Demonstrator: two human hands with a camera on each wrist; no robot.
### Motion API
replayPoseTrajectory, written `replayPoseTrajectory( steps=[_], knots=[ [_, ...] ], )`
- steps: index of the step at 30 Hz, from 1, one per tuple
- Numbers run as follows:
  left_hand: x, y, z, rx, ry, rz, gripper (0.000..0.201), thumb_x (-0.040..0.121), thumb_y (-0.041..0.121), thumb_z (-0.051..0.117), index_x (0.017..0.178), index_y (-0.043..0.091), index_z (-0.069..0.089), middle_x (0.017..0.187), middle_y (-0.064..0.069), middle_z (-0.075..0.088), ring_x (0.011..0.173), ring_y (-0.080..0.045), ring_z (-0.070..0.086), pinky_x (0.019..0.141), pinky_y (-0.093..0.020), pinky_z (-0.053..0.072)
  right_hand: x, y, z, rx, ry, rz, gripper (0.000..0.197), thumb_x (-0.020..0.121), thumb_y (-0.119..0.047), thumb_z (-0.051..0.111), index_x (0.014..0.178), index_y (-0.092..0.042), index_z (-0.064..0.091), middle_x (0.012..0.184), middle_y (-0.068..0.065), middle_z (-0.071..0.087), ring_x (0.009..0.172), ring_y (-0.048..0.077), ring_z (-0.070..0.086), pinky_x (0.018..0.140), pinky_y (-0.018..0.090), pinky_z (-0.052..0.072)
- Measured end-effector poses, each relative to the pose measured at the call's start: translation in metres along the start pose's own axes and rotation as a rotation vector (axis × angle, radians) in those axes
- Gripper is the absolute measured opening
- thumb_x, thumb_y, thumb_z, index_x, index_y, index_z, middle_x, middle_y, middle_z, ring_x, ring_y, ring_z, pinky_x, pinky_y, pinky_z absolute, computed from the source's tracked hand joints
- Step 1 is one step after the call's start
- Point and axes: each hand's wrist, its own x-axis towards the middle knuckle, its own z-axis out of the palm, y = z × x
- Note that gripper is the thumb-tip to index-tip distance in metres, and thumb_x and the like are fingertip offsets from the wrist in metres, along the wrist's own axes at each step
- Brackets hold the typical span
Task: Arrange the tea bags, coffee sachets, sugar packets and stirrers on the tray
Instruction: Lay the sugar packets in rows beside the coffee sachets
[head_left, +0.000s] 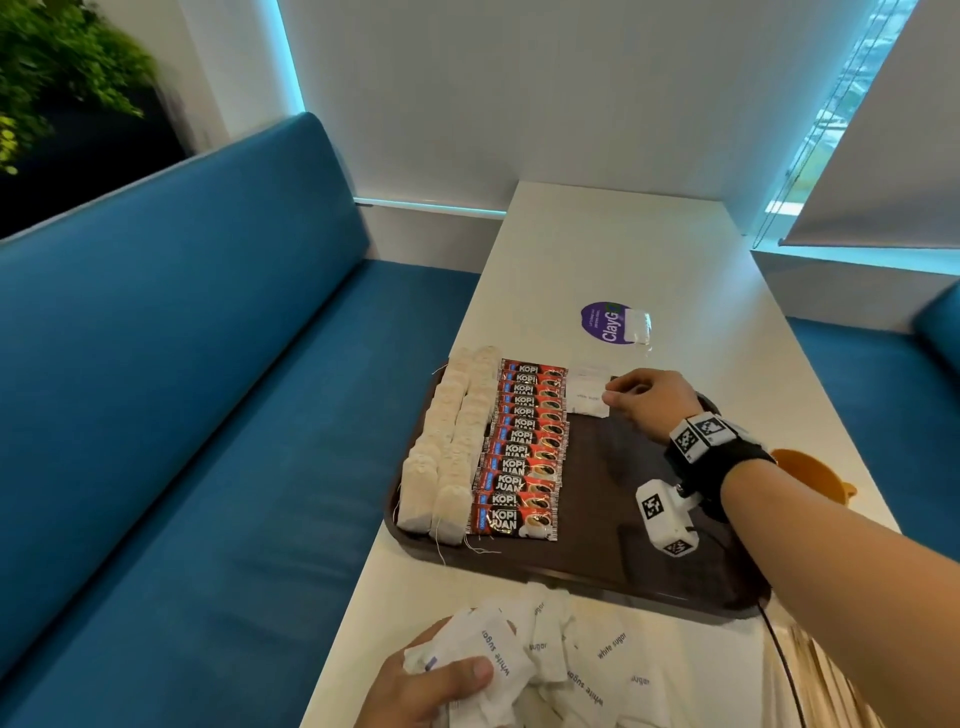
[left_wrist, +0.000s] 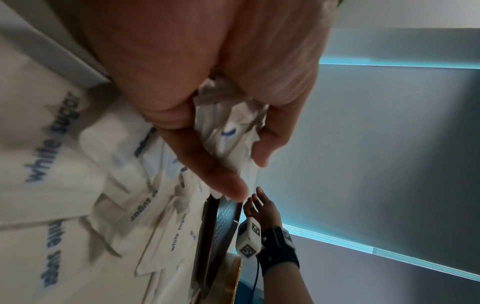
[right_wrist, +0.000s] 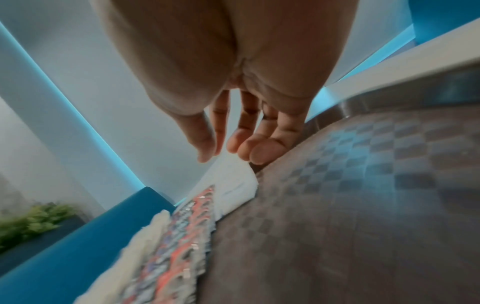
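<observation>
Nearest, on table (head_left: 613, 249): left hand (head_left: 431, 686) clutching bunched sugar packets (head_left: 483, 654), loose pile (head_left: 587, 660) beside. Beyond, on tray (head_left: 613, 519): tea bags (head_left: 447, 457), coffee sachets (head_left: 524, 452). Farthest: right hand (head_left: 649, 400), fingers loosely spread, touching laid packet (head_left: 587, 395).

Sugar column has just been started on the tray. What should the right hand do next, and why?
Probably lift the right hand off the placed sugar packets and come back for another from the bunch gripped by the left hand. Its fingers look relaxed at the packets' edge, and bare tray lies below them beside the coffee sachets.
</observation>
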Motion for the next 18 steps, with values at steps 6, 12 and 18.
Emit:
replayPoseTrajectory(
  steps=[6, 12, 18],
  knots=[
    [-0.04, 0.066, 0.029, -0.308, -0.26, -0.026, 0.079, 0.046, 0.009, 0.092, 0.121, -0.001, 0.07, 0.104, -0.039, 0.066, 0.066, -0.048, 0.064, 0.053, -0.041, 0.056, -0.069, -0.022, -0.031, 0.159, -0.01, -0.06, 0.011, 0.087, -0.015, 0.078, 0.089, -0.025, 0.076, 0.082, 0.002, 0.069, 0.075, 0.018, 0.065, 0.077, 0.041, 0.06],
    [-0.066, 0.072, 0.042, -0.332, -0.239, 0.016, 0.073, 0.05, 0.007, 0.09, 0.12, 0.0, 0.07, 0.104, -0.034, 0.068, 0.074, -0.044, 0.066, 0.051, -0.041, 0.057, -0.194, -0.048, -0.049, 0.38, -0.126, -0.131, 0.011, 0.09, -0.01, 0.074, 0.097, -0.018, 0.076, 0.08, 0.004, 0.067, 0.064, 0.012, 0.06, 0.063, 0.027, 0.055],
    [-0.096, 0.067, 0.059, -0.224, -0.273, 0.036, 0.054, 0.064, 0.012, 0.085, 0.116, 0.004, 0.073, 0.099, -0.028, 0.068, 0.072, -0.034, 0.065, 0.046, -0.032, 0.054, -0.302, -0.037, -0.02, 0.573, -0.271, -0.063, 0.015, 0.087, -0.006, 0.076, 0.1, -0.015, 0.076, 0.081, 0.004, 0.072, 0.071, 0.019, 0.066, 0.067, 0.038, 0.059]
  ],
)
